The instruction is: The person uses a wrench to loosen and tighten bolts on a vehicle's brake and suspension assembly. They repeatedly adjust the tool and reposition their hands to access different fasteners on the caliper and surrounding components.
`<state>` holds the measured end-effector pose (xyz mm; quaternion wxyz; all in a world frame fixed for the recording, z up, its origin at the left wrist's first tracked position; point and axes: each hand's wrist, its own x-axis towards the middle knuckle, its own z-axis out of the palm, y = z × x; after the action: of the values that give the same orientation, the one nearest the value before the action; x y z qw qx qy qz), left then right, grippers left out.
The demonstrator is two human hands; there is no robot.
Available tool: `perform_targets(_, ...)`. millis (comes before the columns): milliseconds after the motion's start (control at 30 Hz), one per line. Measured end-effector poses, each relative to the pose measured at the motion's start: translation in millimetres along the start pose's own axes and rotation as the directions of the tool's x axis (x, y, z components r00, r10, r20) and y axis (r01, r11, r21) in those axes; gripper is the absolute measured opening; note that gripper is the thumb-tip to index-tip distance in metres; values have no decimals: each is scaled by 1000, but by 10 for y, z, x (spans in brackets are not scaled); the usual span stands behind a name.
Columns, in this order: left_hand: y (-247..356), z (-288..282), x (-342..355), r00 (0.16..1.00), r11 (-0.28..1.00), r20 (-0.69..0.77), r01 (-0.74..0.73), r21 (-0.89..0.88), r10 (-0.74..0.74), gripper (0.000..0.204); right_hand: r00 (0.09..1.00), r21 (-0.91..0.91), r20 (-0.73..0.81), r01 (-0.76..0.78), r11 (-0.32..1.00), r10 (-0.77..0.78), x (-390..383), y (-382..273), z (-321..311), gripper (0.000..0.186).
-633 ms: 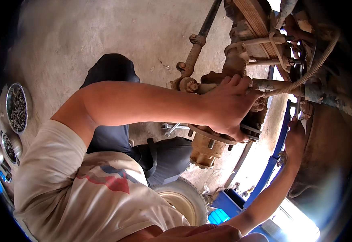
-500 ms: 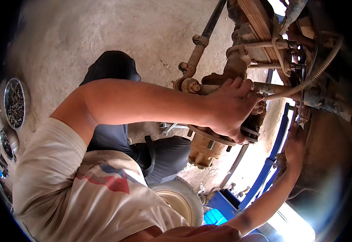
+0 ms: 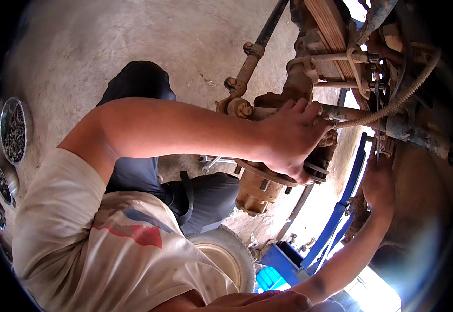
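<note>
My left hand point(image 3: 292, 140) is wrapped over the rusty steering knuckle point(image 3: 327, 156) of a vehicle axle, its thumb low beside the flange studs. Below that hand hangs a brown, dirt-covered wheel hub point(image 3: 255, 192) with a round flange and studs. At the right, my right hand point(image 3: 378, 183) grips the lower end of a long, thin wrench point(image 3: 377, 122). The upper end of this wrench reaches the nuts of the U-bolts point(image 3: 373, 58) around the leaf spring point(image 3: 330, 26); the exact contact is too dark to make out.
A ribbed hose point(image 3: 408, 104) curves across the axle. The tie rod point(image 3: 247, 67) runs up at centre. A blue jack-like frame point(image 3: 335, 218) stands under the axle, beside a tyre point(image 3: 226, 255). Loose spanners point(image 3: 213, 162) lie on the floor; metal bowls of small hardware point(image 3: 16, 130) stand far left.
The whole view has shifted slightly left. The wrench's upper end has swung a little left, toward the U-bolt nuts, with my right hand still on it. My left hand keeps its place on the knuckle.
</note>
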<state>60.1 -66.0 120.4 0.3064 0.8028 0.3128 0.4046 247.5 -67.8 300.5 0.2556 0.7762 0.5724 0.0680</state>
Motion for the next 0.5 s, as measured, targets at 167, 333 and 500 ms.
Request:
perform_targets(167,30,-38,4,999,1000,45,16,20,-16,102,963,-197,166,243,950,-212,103,128,3,41)
perform_targets(333,16,-12,-6,1000,1000,18,-1,8,1,101,844,-500,40,480,721,-534,124,225,65,33)
perform_targets(500,11,-28,12,1000,999,18,21,39,-22,101,996,27,-42,79,996,-78,47,-64,-36,38)
